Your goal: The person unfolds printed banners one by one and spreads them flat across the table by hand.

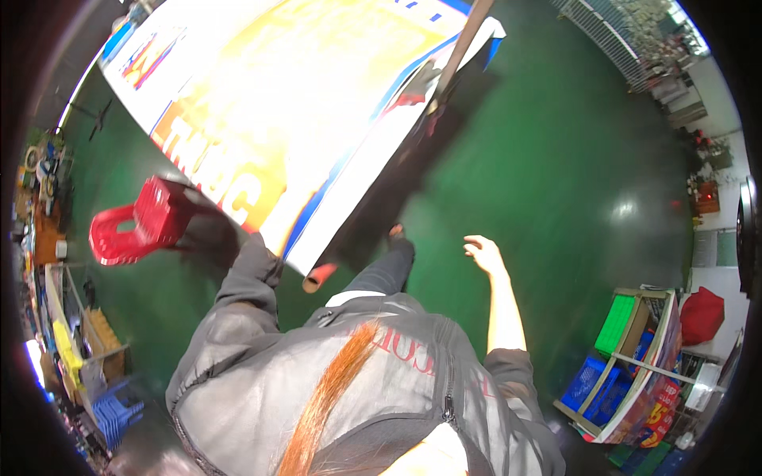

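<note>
A large printed banner (230, 151) in white, yellow, orange and blue spreads over a raised surface in front of me, much of it washed out by glare. My left hand (295, 208) reaches onto its near left part; the glare hides the fingers. Over the green floor, to the right of the banner, my right hand (486, 255) hangs in the air with fingers apart and nothing in it. Below the banner's near corner shows the end of a reddish tube (320, 277). A brown pole (467, 47) crosses the banner's far right edge, near a blurred grey and red item (417, 89).
A red plastic chair (159, 214) stands left of the banner. Shelving with blue and green crates (591, 385) is at the lower right, close to a red bag-like object (702, 316). At the lower left are a rack (87, 325) and blue stools (117, 411).
</note>
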